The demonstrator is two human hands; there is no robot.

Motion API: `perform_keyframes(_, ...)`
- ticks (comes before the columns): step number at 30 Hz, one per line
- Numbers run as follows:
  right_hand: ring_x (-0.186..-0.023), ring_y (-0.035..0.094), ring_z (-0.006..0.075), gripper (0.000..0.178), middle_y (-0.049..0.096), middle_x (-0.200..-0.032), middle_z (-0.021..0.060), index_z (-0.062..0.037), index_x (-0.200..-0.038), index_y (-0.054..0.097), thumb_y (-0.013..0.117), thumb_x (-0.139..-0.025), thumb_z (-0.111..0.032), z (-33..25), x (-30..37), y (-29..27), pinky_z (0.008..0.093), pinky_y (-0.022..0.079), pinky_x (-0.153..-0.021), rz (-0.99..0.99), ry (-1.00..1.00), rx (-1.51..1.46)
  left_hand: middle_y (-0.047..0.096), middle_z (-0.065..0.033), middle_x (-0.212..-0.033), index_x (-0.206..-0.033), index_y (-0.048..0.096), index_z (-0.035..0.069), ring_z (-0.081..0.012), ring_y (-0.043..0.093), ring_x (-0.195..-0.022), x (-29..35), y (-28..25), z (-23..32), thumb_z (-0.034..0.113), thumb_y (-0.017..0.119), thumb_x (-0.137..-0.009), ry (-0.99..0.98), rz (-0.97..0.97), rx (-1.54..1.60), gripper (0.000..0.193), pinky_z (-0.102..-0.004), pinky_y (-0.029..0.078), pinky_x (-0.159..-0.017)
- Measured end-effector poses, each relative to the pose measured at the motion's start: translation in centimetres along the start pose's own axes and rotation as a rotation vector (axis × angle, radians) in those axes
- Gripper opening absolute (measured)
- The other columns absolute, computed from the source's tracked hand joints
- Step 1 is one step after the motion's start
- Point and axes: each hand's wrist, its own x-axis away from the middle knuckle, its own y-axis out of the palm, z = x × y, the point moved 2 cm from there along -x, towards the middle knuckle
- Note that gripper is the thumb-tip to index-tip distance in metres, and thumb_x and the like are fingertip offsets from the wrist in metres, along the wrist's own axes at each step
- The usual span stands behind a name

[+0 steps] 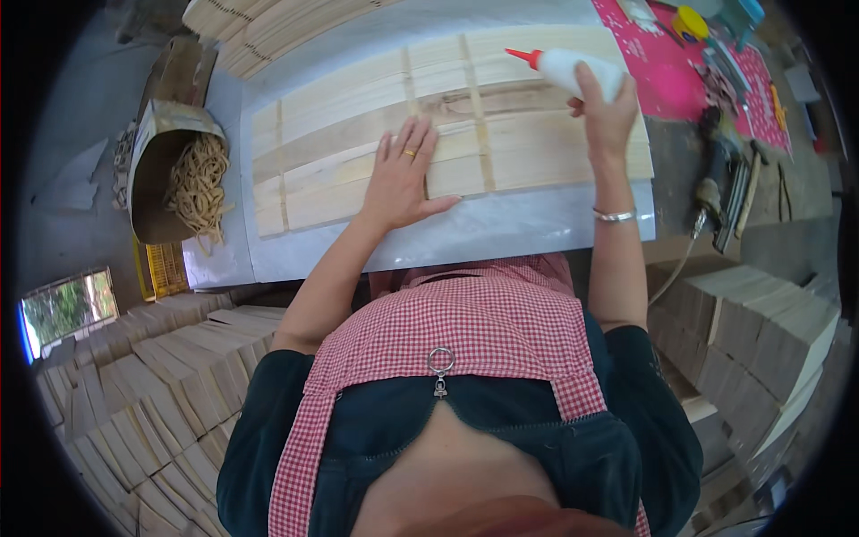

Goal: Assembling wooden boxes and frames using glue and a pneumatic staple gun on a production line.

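Pale wooden boards lie side by side as a flat panel on the light table. Tan bands run crosswise over them in several places. My left hand rests palm down on the panel, fingers stretched out, between two of the bands. Over the panel's right part, my right hand is wrapped round a white squeeze bottle. Its red pointed nozzle tilts to the left above the wood, near the far edge. Whether anything comes out of the tip cannot be made out.
At the left, an open box holds a heap of tan cords. Slatted wooden panels lie at the far left. On the right are a pink sheet, a hose-fed air tool and a hammer. Wood stacks flank me.
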Motion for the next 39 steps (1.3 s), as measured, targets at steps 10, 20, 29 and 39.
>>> perform_keyframes(10,-0.08,0.07,0.0308,0.065,0.067,-0.097,0.0228,0.0103,-0.118,0.052,0.075,-0.087,-0.043,4.6,-3.3,9.9,0.0371,0.058,-0.076,0.045,-0.003,0.301,0.028,-0.0183,-0.165,-0.155,0.033,-0.002,-0.0354,0.021,-0.154,0.1,-0.4,-0.1,0.068,0.064,-0.081,0.019,0.016,0.049,0.106,-0.0583,0.018,-0.122)
perform_keyframes(20,-0.048,0.059,0.0144,0.054,0.065,-0.089,0.0149,0.0079,-0.113,0.054,0.076,-0.089,-0.036,5.1,1.4,5.3,0.0249,0.05,-0.046,0.034,-0.083,0.36,0.032,-0.0177,-0.163,-0.153,0.037,-0.002,-0.0339,0.024,-0.154,-0.1,0.1,-0.5,0.072,0.061,-0.081,0.035,0.081,0.006,0.106,-0.0585,0.02,-0.121)
perform_keyframes(29,-0.063,0.063,0.0188,0.044,0.064,-0.091,0.0162,0.0059,-0.114,0.054,0.076,-0.091,-0.026,0.1,11.0,-1.9,0.0277,0.05,-0.047,-0.081,0.102,0.311,0.033,-0.0146,-0.163,-0.151,0.039,-0.001,-0.031,0.024,-0.154,-0.9,0.9,-0.9,0.073,0.059,-0.083,0.026,0.135,-0.039,0.103,-0.0561,0.02,-0.122)
perform_keyframes(39,-0.068,0.064,0.0206,0.043,0.062,-0.098,0.0178,0.0048,-0.118,0.053,0.074,-0.092,-0.022,-0.9,11.9,-4.6,0.0285,0.054,-0.052,-0.194,0.196,0.28,0.033,-0.0146,-0.163,-0.152,0.039,0.0,-0.031,0.024,-0.154,-1.0,1.0,-0.9,0.073,0.059,-0.083,0.021,0.151,-0.043,0.102,-0.0545,0.019,-0.123)
